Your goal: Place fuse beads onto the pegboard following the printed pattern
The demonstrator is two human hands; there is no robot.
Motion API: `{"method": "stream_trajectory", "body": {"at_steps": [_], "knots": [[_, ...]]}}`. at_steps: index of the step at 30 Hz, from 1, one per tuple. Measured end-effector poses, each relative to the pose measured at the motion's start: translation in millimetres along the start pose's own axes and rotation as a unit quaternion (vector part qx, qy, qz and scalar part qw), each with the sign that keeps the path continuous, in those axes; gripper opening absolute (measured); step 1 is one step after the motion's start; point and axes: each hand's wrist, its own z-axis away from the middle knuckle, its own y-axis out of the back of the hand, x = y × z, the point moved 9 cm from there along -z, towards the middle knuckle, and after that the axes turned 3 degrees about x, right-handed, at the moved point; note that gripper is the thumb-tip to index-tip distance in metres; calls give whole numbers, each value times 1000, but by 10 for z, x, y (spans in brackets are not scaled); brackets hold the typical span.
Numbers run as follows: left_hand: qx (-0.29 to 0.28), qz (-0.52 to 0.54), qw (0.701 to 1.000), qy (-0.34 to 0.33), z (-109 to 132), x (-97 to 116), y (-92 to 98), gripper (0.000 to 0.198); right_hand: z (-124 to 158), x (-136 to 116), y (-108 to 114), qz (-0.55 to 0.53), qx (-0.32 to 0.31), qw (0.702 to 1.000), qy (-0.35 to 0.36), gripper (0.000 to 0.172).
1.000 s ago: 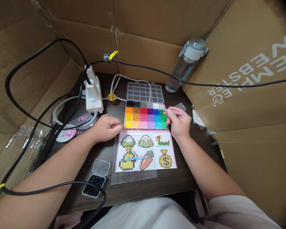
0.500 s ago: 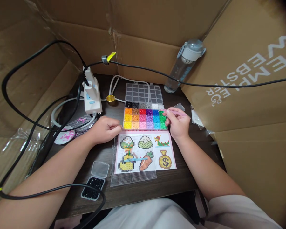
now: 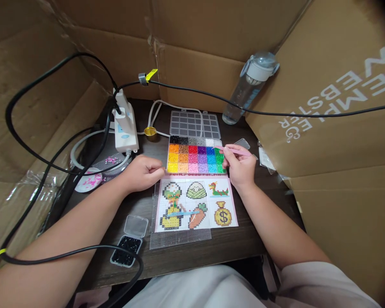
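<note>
Right hand point(image 3: 240, 169) is clamped on the pink tweezers point(image 3: 232, 150), tips over the right end of the bead box point(image 3: 194, 158), toward the back edge of the desk point(image 3: 231, 244). Left hand point(image 3: 144, 171) is curled closed at the box's front-left corner. The danger: a slack pinch could flick a bead into a neighbouring colour.

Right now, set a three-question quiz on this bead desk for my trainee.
1. What does the right hand hold over the coloured beads?
A. scissors
B. pink tweezers
C. a glue stick
2. True or false: the clear lid behind the coloured beads lies open.
3. Fill in: the small case at the table's near edge holds ___ beads.
Key: 1 B; 2 true; 3 black.
</note>
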Motion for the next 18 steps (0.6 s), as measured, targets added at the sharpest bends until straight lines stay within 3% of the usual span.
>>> {"method": "stream_trajectory", "body": {"at_steps": [18], "knots": [[0,7,1000,-6,30,-38,-16,34,124,-61,-184,47,-37,998,-8,17]]}}
